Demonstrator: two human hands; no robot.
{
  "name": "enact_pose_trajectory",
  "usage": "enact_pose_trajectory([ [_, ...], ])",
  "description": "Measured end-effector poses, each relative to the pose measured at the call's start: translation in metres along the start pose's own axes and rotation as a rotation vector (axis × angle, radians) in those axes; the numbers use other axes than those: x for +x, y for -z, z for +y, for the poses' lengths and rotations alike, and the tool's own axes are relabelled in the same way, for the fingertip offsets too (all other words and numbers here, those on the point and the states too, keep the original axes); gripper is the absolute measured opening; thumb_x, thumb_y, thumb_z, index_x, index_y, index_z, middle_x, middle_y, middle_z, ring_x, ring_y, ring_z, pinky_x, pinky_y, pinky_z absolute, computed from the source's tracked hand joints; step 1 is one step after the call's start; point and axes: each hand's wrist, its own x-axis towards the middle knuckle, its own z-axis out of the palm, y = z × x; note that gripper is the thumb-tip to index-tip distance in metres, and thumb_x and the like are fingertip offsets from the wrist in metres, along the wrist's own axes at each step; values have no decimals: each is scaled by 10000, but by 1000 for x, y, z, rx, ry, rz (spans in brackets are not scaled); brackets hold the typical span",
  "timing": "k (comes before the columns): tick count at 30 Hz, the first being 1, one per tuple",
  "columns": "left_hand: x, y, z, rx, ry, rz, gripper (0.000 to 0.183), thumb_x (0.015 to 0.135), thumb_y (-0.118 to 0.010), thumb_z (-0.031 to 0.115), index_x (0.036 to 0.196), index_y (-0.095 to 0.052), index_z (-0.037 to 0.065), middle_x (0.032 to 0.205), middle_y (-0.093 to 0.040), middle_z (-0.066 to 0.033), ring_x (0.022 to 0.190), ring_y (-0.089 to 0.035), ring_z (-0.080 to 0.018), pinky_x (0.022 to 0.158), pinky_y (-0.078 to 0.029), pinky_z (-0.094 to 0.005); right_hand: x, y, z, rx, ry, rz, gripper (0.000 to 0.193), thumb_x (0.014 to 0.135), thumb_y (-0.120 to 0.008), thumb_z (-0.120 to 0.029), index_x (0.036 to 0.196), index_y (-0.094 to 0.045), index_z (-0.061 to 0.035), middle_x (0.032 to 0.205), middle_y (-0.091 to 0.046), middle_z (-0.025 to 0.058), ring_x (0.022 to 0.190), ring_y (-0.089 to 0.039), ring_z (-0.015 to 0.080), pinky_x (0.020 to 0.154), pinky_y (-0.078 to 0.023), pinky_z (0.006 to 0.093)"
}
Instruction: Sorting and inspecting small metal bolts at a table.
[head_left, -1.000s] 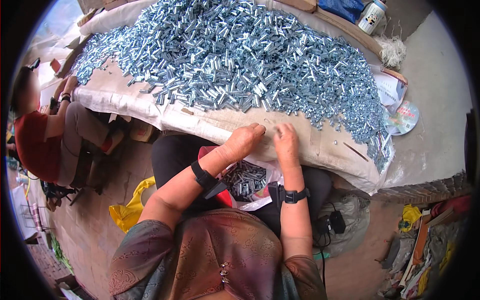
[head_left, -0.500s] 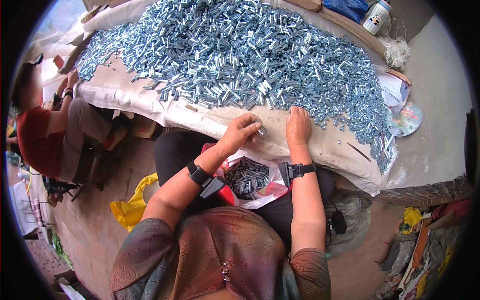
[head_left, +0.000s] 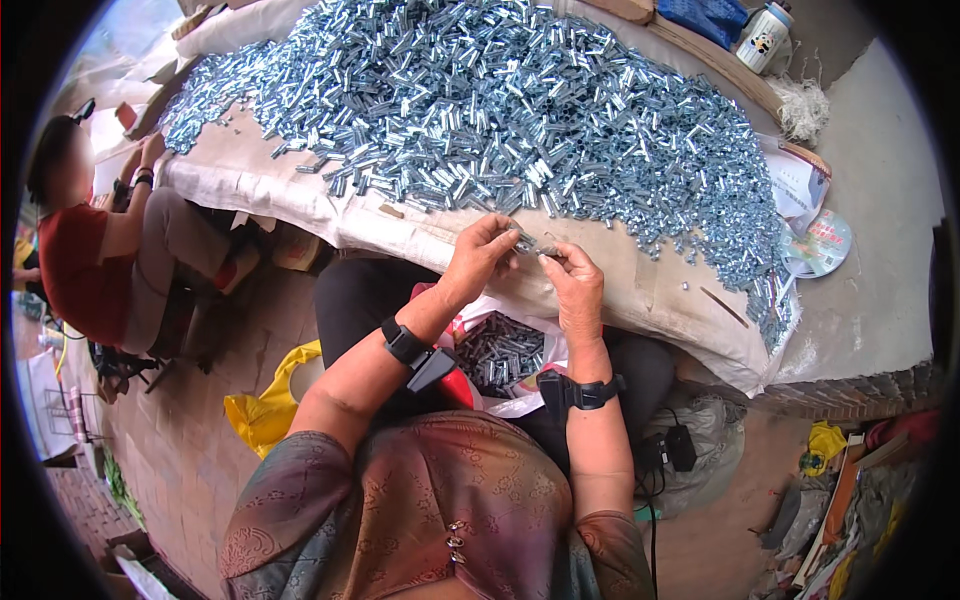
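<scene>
Metal tubes (head_left: pixel 523 243) sit pinched in L hand (head_left: pixel 480 258), above cloth-covered bench (head_left: pixel 630 285); R hand (head_left: pixel 577 287) pinches small dark part (head_left: pixel 547 251), ID unclear from where I stand. Rec.: steady tubes, keep R fingertips approx. level.

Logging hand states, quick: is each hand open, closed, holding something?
Left hand: closed, holding small metal pieces.
Right hand: closed, apparently pinching a small dark piece.
</scene>
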Motion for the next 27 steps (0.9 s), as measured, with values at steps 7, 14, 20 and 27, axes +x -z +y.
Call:
enact_pose_trajectory([
  [7, -1, 1, -1, -3, -42, -16, 160, 897, -534, 167, 965, -532, 22, 694, -569, -15, 529, -522, -57, 437, -386, -178, -3, -6, 2, 121, -26, -21, 216, 788, -640, 1, 995, -587, 29, 822, -598, -3, 718, -527, 43, 650, -436, 185],
  [14, 0, 0, -3, 53, -100, -56, 149, 896, -545, 152, 995, -530, 41, 752, -573, 5, 583, -529, -41, 471, -393, -159, -1, -4, 14, -106, 109, 42, 217, 761, -650, 9, 973, -601, 11, 816, -607, 21, 747, -546, 80, 661, -444, 211],
  [20, 13, -6, -20, 922, -529, -26, 202, 802, -606, 139, 957, -553, 20, 724, -584, -163, 653, -609, -292, 572, -455, -367, 6, -3, 17, -845, 413, -12, 130, 675, -611, 21, 792, -572, -18, 827, -592, 130, 754, -567, 294, 673, -458, 370],
  [27, 6, -20, -21, 1253, -653, -136, 92, 775, -548, 88, 819, -474, 55, 727, -551, -145, 644, -578, -344, 559, -472, -413, 0, 12, 6, -924, 270, 13, 93, 670, -581, -9, 755, -551, -30, 819, -581, 138, 817, -534, 335, 713, -433, 431],
])
